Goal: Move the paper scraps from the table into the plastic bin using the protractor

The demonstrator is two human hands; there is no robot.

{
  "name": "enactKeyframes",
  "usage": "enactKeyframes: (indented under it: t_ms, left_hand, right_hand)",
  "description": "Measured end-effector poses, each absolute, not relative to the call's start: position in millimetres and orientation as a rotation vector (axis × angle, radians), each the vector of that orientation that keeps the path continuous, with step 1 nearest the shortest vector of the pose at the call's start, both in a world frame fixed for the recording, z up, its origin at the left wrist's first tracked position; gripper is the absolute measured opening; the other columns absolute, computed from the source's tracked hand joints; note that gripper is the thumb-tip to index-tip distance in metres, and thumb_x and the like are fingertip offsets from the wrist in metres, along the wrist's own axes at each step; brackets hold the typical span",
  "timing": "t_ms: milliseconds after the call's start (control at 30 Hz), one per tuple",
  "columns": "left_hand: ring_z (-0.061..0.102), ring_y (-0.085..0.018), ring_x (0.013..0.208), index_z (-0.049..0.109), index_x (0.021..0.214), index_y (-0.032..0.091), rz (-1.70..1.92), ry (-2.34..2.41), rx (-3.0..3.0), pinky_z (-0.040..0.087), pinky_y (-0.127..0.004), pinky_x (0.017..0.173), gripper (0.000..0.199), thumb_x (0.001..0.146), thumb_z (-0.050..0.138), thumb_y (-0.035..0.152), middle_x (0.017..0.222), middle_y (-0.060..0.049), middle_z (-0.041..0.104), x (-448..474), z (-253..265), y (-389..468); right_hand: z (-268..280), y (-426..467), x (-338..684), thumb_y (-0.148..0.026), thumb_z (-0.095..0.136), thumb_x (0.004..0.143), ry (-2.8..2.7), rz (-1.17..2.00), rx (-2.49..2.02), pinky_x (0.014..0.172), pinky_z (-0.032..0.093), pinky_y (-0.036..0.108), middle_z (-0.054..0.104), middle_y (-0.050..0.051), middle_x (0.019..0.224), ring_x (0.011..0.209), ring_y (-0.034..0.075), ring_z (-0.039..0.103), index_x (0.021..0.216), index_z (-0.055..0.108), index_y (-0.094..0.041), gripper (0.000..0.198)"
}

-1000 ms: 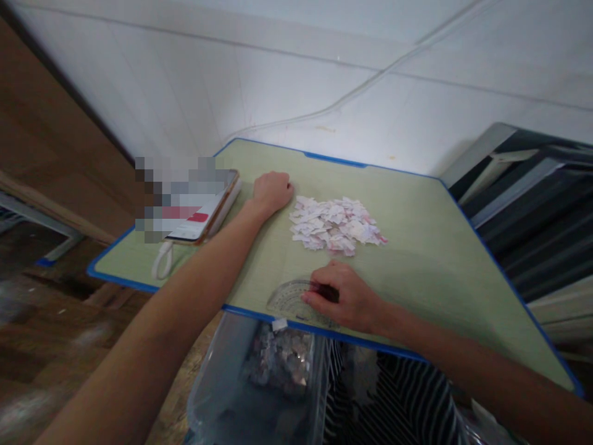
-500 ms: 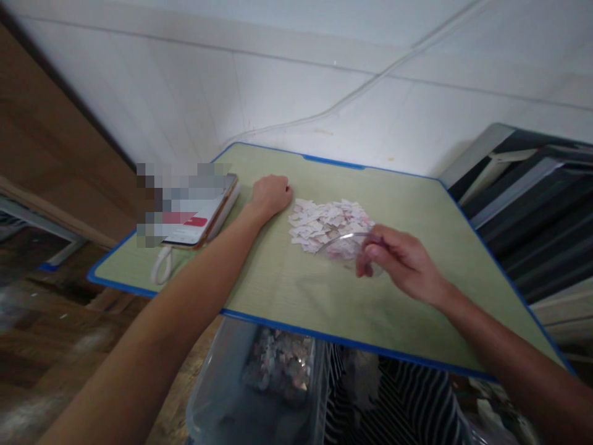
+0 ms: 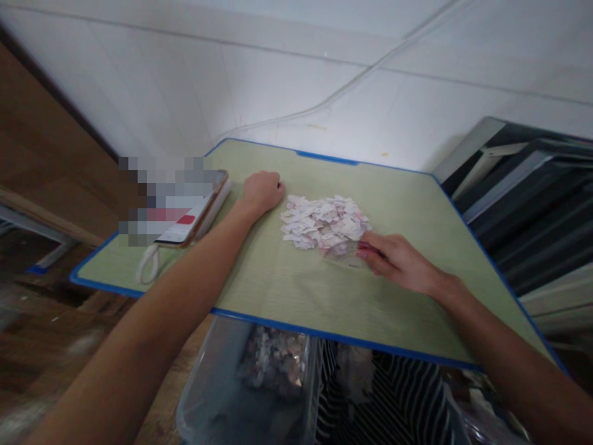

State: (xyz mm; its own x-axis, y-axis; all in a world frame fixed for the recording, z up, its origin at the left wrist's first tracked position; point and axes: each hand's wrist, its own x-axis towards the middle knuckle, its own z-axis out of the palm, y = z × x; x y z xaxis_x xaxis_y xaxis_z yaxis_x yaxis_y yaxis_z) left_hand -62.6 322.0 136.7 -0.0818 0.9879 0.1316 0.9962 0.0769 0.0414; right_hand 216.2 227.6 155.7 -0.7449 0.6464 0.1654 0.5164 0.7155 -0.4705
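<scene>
On the pale green table [image 3: 278, 284] lies a pile of torn white and pinkish paper scraps [image 3: 319, 216]. My right hand [image 3: 401, 259] pinches a clear, half-round plastic piece [image 3: 345, 254], whose curved edge faces the pile. It stands at the near right side of the scraps, and some of them show through it. My left hand [image 3: 264, 188] rests on the table as a loose fist, just left of the pile and apart from it. Its fingertips are curled out of sight, and nothing shows in it.
A phone [image 3: 199, 213], partly blurred out, lies on a white box at the table's left. Below the near edge stands a clear plastic bin [image 3: 194, 383] with scraps inside. Dark folded panels [image 3: 523, 204] lean at the right. A white wall [image 3: 278, 80] rises behind.
My right hand has tipped the clear plastic piece down to the table, against the near edge of the pile. My left hand stays in place. The view has shifted slightly.
</scene>
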Motion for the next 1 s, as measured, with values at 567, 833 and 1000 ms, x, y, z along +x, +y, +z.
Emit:
enactKeyframes:
  t_ms: [567,833,1000]
  left_hand:
    - [0.064,-0.032,0.108,0.07,0.117,0.015,-0.233,-2.269,-2.092,0.049,-0.04,0.088,0.048,0.091,0.034,0.031,0.119,-0.018,0.071,-63,135,323]
    - [0.064,-0.032,0.109,0.07,0.118,0.013,-0.245,-2.263,-2.103,0.049,-0.041,0.089,0.047,0.091,0.034,0.03,0.119,-0.018,0.07,-64,135,324]
    - [0.063,-0.03,0.111,0.069,0.12,0.014,-0.237,-2.269,-2.089,0.049,-0.04,0.091,0.047,0.092,0.034,0.031,0.12,-0.016,0.07,-63,134,325]
  right_hand:
    - [139,204,190,-0.031,0.039,0.101,-2.701,0.517,-0.81,0.056,0.026,0.026,0.049,-0.001,0.061,0.055,0.012,0.042,0.075,0.046,-0.021,0.028]
    - [141,204,190,-0.031,0.04,0.1,-2.68,0.559,-0.913,0.055,0.026,0.025,0.048,-0.002,0.06,0.054,0.012,0.042,0.076,0.044,-0.021,0.027]
    - [144,192,183,-0.033,0.039,0.103,-2.873,0.572,-0.857,0.06,0.029,0.026,0.054,0.001,0.064,0.059,0.014,0.047,0.079,0.05,-0.019,0.029]
